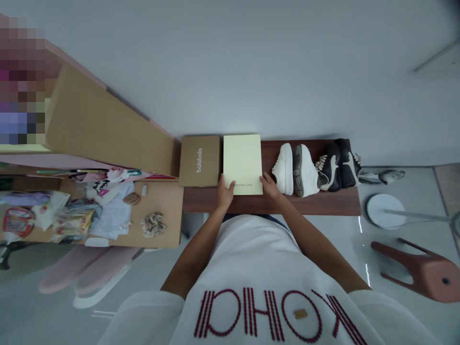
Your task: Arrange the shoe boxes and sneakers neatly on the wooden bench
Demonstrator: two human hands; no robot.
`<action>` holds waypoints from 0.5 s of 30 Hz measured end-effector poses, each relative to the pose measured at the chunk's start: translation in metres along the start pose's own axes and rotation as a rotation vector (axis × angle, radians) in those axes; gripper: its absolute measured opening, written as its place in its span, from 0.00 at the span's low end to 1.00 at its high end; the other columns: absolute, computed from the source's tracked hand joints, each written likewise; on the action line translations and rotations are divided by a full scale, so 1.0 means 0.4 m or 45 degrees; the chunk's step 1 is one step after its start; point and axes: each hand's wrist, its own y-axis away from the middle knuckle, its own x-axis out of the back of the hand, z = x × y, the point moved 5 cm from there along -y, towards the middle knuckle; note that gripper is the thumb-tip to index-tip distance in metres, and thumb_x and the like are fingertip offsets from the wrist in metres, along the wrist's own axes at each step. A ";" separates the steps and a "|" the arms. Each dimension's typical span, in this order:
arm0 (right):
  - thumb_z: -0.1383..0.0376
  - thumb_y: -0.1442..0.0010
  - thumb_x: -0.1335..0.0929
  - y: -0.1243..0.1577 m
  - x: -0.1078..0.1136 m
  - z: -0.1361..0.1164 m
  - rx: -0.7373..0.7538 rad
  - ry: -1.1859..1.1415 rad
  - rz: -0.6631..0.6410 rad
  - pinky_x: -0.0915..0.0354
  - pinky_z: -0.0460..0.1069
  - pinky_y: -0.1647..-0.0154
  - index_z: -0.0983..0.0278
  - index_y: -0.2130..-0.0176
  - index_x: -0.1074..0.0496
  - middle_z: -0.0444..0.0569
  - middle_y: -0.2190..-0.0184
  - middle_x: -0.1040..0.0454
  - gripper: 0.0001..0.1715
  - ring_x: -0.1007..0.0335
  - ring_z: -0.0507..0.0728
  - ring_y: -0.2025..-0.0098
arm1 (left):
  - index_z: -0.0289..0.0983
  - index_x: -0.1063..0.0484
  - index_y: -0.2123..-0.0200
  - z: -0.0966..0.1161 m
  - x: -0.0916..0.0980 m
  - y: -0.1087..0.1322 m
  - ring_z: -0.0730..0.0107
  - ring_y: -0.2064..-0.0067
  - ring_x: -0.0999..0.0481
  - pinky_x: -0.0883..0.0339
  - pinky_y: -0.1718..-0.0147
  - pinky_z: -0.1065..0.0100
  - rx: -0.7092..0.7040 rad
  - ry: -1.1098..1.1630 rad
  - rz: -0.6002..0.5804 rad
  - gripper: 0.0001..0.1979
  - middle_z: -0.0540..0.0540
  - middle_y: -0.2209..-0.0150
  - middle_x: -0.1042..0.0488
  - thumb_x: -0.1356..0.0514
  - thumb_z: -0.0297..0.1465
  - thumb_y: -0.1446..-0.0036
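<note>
A pale yellow shoebox (243, 160) with small dark lettering lies on a dark wooden shelf top (305, 207). My left hand (226, 192) grips its near left corner, thumb on the lid. At the near right corner, my right hand (269, 186) is closed against the box side. Left of it sits a brown shoebox (200, 160) marked "balabala", close beside the yellow one. To the right stand a white shoe (285, 167), another white shoe (308, 172) with its grey side showing, and a pair of black sneakers (331, 165) with white laces.
A cluttered desk (172, 215) at the left holds papers, plastic bags and a scrunchie (154, 224). A tall brown panel (108, 124) rises behind it. On the right floor are a reddish-brown stool (431, 275) and a round white base (386, 211) with a pole.
</note>
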 end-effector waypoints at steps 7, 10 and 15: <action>0.34 0.39 0.34 0.017 0.153 -0.027 -0.057 -0.156 0.085 0.45 0.64 0.25 0.56 0.27 0.40 0.50 0.26 0.40 0.52 0.45 0.65 0.24 | 0.43 0.44 0.25 0.135 -0.081 0.048 0.55 0.23 0.48 0.59 0.24 0.58 -0.269 -0.038 -0.059 0.41 0.42 0.24 0.44 0.34 0.42 0.37; 0.35 0.39 0.35 0.026 0.225 -0.036 -0.008 -0.181 0.152 0.43 0.64 0.26 0.54 0.30 0.37 0.49 0.27 0.38 0.48 0.44 0.64 0.25 | 0.43 0.44 0.25 0.181 -0.171 0.071 0.53 0.23 0.48 0.57 0.24 0.55 -0.275 -0.002 -0.173 0.41 0.42 0.24 0.44 0.34 0.42 0.37; 0.36 0.40 0.33 0.044 0.329 -0.027 0.043 -0.195 0.205 0.41 0.66 0.28 0.57 0.34 0.31 0.52 0.33 0.28 0.46 0.35 0.67 0.30 | 0.41 0.38 0.28 0.215 -0.324 0.128 0.50 0.26 0.41 0.51 0.26 0.55 -0.323 0.055 -0.324 0.39 0.38 0.27 0.38 0.31 0.40 0.39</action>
